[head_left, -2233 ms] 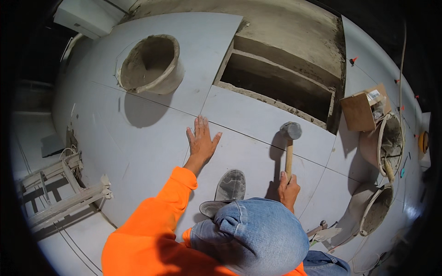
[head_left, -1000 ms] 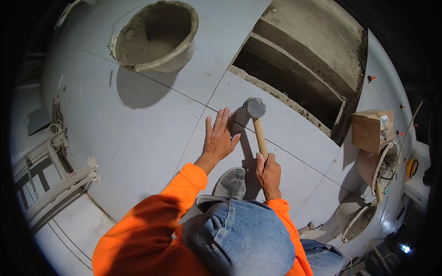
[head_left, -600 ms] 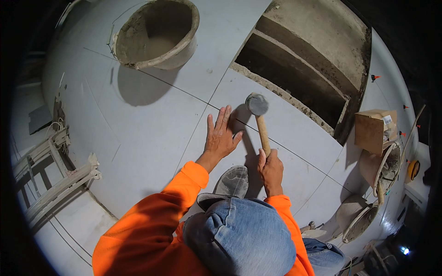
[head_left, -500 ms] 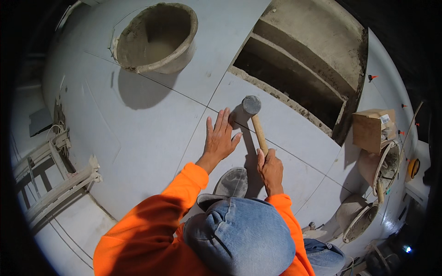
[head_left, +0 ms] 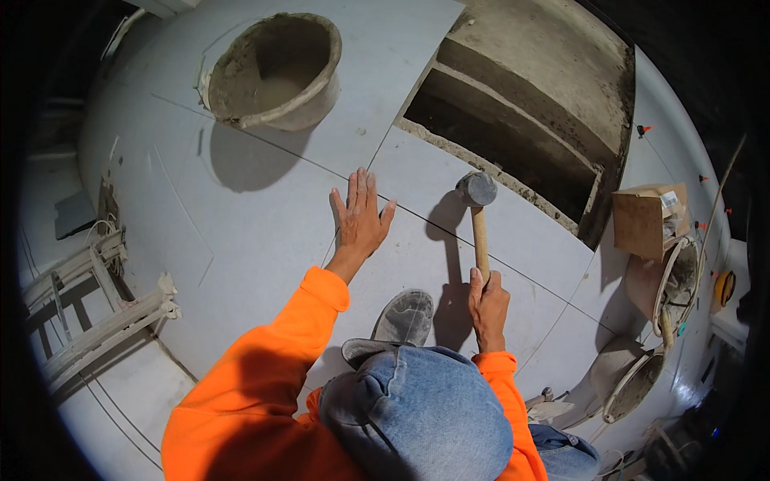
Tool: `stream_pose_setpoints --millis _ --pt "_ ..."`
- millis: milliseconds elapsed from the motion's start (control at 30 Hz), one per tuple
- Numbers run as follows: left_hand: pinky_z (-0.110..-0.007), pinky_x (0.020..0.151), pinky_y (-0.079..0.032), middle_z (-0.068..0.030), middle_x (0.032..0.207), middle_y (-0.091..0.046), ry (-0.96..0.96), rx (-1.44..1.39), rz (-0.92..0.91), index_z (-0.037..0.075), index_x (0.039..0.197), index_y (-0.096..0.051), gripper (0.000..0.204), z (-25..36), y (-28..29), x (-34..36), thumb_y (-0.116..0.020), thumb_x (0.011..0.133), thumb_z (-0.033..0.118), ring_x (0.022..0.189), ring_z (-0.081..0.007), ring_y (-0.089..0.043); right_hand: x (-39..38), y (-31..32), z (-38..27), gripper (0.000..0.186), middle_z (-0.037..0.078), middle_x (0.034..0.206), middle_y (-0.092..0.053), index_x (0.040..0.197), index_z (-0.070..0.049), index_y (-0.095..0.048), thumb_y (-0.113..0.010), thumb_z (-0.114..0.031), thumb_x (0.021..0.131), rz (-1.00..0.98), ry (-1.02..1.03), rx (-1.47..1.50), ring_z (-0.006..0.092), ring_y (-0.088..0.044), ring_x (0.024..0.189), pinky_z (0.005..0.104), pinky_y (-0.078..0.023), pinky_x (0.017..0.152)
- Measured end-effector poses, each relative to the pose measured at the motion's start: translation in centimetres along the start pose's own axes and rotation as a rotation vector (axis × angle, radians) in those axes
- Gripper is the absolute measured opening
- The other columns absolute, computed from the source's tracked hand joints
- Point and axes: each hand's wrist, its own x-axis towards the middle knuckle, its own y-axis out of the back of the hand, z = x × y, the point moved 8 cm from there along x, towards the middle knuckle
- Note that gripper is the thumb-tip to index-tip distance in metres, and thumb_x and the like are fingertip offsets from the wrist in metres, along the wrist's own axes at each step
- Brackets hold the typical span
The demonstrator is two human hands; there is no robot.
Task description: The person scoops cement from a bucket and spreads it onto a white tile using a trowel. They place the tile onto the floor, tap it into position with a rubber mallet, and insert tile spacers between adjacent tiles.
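Observation:
My right hand is closed around the wooden handle of a rubber mallet. The mallet's dark grey head is above the large pale tiles, with its shadow to the left. My left hand is flat, fingers stretched out, at the joint lines where the tiles meet. Whether the palm presses on the tile or hovers just over it is hard to tell. Both my arms wear orange sleeves.
A mortar-stained bucket stands at the far left. Beyond the tile edge lies a rectangular pit. On the right are a cardboard box, dirty buckets and small red-and-black tile spacers. White-stained frames lie at left.
The mallet and my right hand have moved to the right, away from my left hand. My left hand has shifted left and slightly farther out along the tile joint.

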Motion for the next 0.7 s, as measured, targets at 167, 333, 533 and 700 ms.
stream_pose_setpoints --millis 167,333,533,700 --pt "-0.073 0.129 -0.011 -0.0253 0.18 -0.021 -0.026 0.023 -0.032 -0.001 0.17 -0.029 0.08 0.4 0.0 -2.8 -0.041 0.114 0.055 0.168 -0.0397 -0.018 -0.7 0.2 0.7 0.043 0.026 0.065 -0.064 0.093 -0.003 -0.055 -0.066 -0.041 0.11 0.003 -0.011 0.019 0.0498 -0.067 0.061 0.0548 -0.051 0.054" --pt "-0.072 0.129 -0.01 -0.0262 0.18 -0.02 -0.041 0.012 -0.02 -0.003 0.171 -0.028 0.082 1.1 -0.6 -3.6 -0.043 0.114 0.054 0.168 -0.0416 -0.016 -1.0 -0.1 0.9 0.043 0.027 0.066 -0.064 0.094 -0.002 -0.056 -0.067 -0.04 0.109 -0.016 -0.004 0.013 0.0508 -0.067 0.062 0.0554 -0.051 0.055" --pt "-0.073 0.129 -0.013 -0.0252 0.18 -0.022 -0.08 0.067 -0.02 -0.001 0.17 -0.031 0.08 1.7 -0.9 -3.1 -0.043 0.113 0.054 0.167 -0.0412 -0.019 -1.4 -0.5 1.1 0.043 0.028 0.067 -0.065 0.094 -0.001 -0.055 -0.068 -0.04 0.109 -0.048 -0.004 0.0 0.053 -0.066 0.064 0.0565 -0.051 0.056" --pt "-0.072 0.129 -0.012 -0.0236 0.18 -0.023 -0.09 0.041 -0.001 0.0 0.17 -0.03 0.077 0.3 -0.2 -1.2 -0.045 0.114 0.05 0.168 -0.0396 -0.019 -1.4 -0.6 1.1 0.045 0.028 0.067 -0.065 0.093 -0.001 -0.055 -0.067 -0.041 0.109 -0.056 0.002 0.021 0.0526 -0.067 0.064 0.0566 -0.051 0.056"
